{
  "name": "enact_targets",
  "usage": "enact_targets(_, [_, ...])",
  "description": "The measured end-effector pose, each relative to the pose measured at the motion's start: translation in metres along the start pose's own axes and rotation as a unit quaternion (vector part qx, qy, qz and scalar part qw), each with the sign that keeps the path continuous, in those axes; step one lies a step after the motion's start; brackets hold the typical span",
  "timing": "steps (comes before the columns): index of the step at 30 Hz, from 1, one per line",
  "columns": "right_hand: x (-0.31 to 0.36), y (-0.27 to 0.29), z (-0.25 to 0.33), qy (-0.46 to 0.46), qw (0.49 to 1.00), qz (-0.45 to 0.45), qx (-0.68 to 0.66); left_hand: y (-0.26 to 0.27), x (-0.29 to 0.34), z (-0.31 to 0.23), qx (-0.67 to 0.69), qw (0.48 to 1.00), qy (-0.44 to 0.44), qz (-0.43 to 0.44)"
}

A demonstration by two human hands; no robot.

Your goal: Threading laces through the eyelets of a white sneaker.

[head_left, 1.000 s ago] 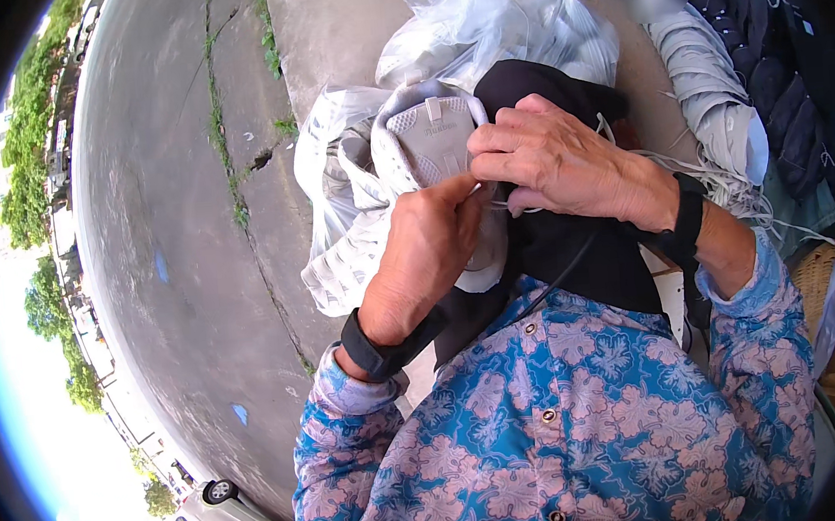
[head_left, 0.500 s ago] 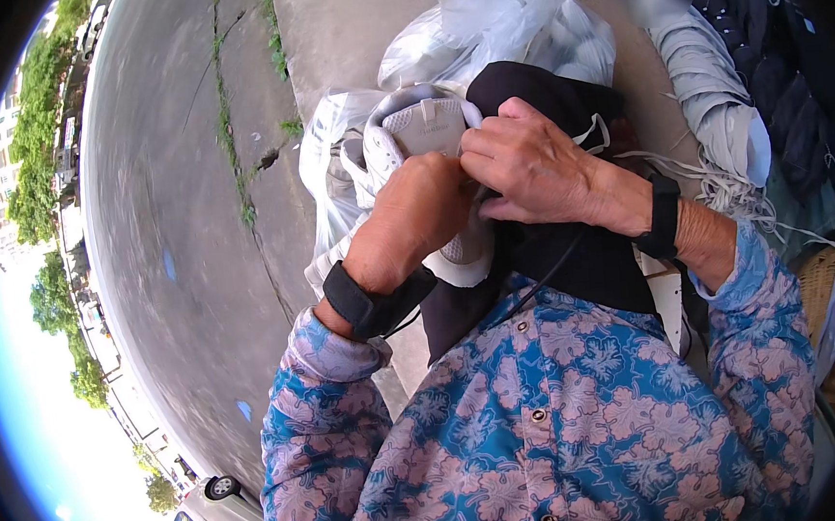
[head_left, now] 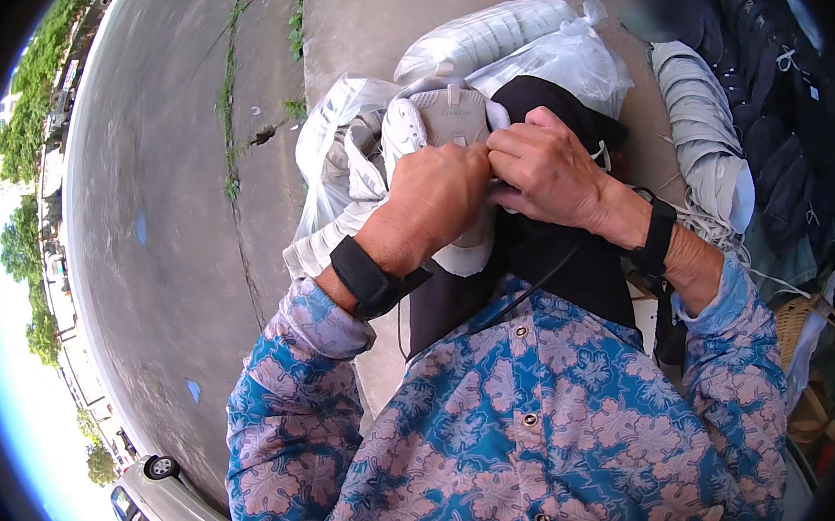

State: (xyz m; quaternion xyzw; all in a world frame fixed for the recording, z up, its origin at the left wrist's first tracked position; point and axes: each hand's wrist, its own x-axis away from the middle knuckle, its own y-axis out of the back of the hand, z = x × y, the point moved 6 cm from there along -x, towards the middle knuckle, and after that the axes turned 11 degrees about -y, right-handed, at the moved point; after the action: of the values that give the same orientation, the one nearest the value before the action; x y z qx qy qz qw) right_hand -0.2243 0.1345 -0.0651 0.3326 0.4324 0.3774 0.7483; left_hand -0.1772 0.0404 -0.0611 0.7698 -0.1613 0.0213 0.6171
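Our left hand [head_left: 432, 196] and right hand [head_left: 549, 169] cover most of one white shoe [head_left: 451, 123], fingers curled tight around it at chest height; its lower end is hidden. Two clear bags [head_left: 509, 51] of pale shoes lie behind it on the pavement [head_left: 372, 22]. A black cloth [head_left: 572, 250] sits underneath.

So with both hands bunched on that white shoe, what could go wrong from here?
The white shoe is pinched only at its near end by the left hand and right hand; it might slip. The thin plastic bag right beside it could snag or tear. A black cord beneath the wrists might catch.
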Motion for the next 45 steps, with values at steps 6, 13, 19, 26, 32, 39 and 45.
enact_targets(6, [-0.001, 0.003, -0.001, -0.023, 0.999, 0.0, -0.049, 0.007, 0.003, 0.001, -0.004, 0.998, 0.005, -0.056])
enact_targets(13, [-0.006, 0.0, 0.0, -0.058, 0.994, 0.031, -0.085, 0.029, 0.011, 0.023, 0.23, 0.941, -0.037, -0.245])
enact_targets(19, [-0.014, 0.0, -0.014, -0.191, 0.946, 0.052, -0.257, 0.006, 0.023, 0.031, 0.461, 0.853, 0.003, -0.245])
enact_targets(26, [-0.04, 0.024, -0.003, -0.187, 0.928, 0.021, -0.32, -0.005, 0.031, 0.038, 0.617, 0.753, 0.005, -0.229])
enact_targets(32, [-0.044, 0.01, -0.004, -0.225, 0.91, 0.04, -0.345, -0.004, 0.031, 0.033, 0.56, 0.786, 0.025, -0.261])
enact_targets(39, [-0.046, 0.003, -0.008, -0.223, 0.91, 0.035, -0.347, 0.006, 0.034, 0.038, 0.489, 0.806, 0.036, -0.332])
enact_targets(45, [-0.05, 0.001, -0.011, -0.25, 0.877, 0.08, -0.402, 0.008, 0.038, 0.039, 0.54, 0.778, 0.097, -0.308])
